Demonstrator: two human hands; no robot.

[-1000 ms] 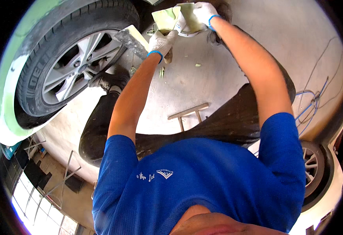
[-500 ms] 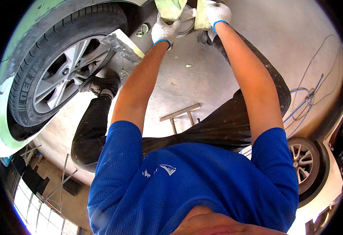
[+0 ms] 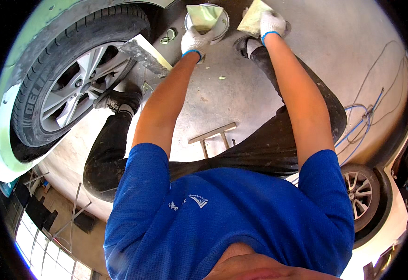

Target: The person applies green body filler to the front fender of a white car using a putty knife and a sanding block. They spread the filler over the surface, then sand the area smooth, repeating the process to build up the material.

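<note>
My left hand (image 3: 196, 41), in a white knit glove with a blue cuff, is closed on a flat spreader (image 3: 204, 15) coated with pale green putty. The spreader stands out in front of a round can (image 3: 226, 29), hiding much of its top. To the right, my gloved right hand (image 3: 272, 24) grips a second flat spreader (image 3: 252, 21), yellowish and smeared with putty along its lower edge. The fingers of my right hand are partly hidden. Both arms reach far forward, and the two spreaders are apart.
A car wheel (image 3: 80, 81) under a green-patched fender stands at my left. A putty-smeared panel (image 3: 145, 56) leans beside it. Green rings (image 3: 169, 36) lie near the can. Between my legs is a small wooden stool (image 3: 213, 133). Blue hose (image 3: 366, 119) and another car's wheel (image 3: 360, 193) are at right.
My right hand and its spreader have moved right, away from the can, and the spreader has tilted. A white piece between the hands no longer shows. The can's rim is more exposed.
</note>
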